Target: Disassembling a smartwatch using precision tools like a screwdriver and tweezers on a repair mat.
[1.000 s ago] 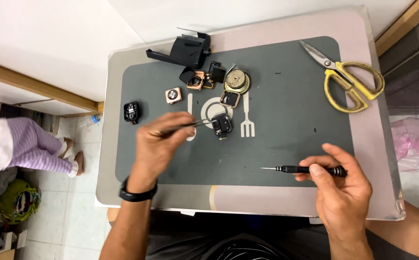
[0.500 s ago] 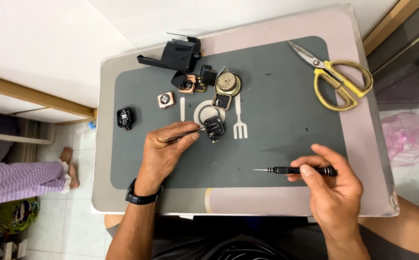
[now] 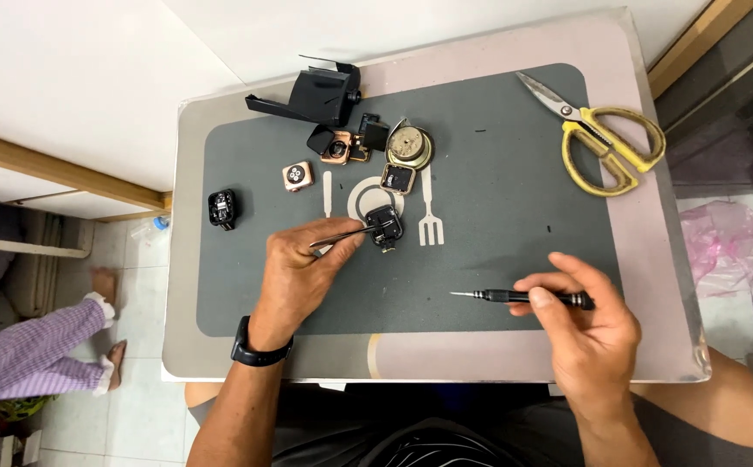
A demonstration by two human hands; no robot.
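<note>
Two bare hands work over a dark grey rectangular mat (image 3: 497, 207) w/ a white plate-and-cutlery print, which lies on a pale pinkish table (image 3: 653, 285). Left hand (image 3: 303, 272), black band at the wrist, has its fingers pinched round thin metal tweezers (image 3: 342, 235); the tips reach a small black square watch body (image 3: 385, 225) lying on the mat's printed plate, just right of the hand. Whether the tips actually grip it, can't tell. Right hand (image 3: 588, 324) is near the mat's lower right part, fingers clasped on the black handle of a slim precision screwdriver (image 3: 523, 297), held roughly level, metal tip pointing left, well apart from the watch body.

Above the watch body on the mat: a round brass-coloured dial part (image 3: 411, 145), a small square screen piece (image 3: 397, 178), a rose-gold square watch case (image 3: 336, 147) and another (image 3: 297, 175) further left. A black plastic stand (image 3: 316, 95) sits at the mat's top edge. A black square module (image 3: 222, 208) lies at the mat's left edge. Yellow-handled scissors (image 3: 597, 138) rest at the mat's upper right corner.
</note>
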